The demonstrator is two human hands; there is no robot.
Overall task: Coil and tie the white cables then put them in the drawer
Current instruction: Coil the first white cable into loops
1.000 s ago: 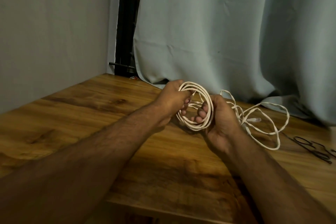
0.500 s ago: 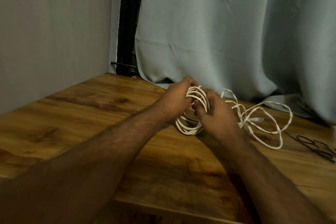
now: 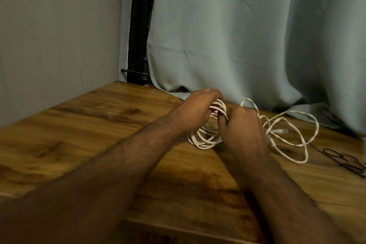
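Both hands closed on 1 white cable coil: left hand gripping top-left, right hand pinching top-right. Coil upright, low edge on bench. Loose tail trailing right, nearest right-hand grip; likely next to gather.

Both bare forearms reach forward, left hand and right hand close together, fingers curled, knuckles up.
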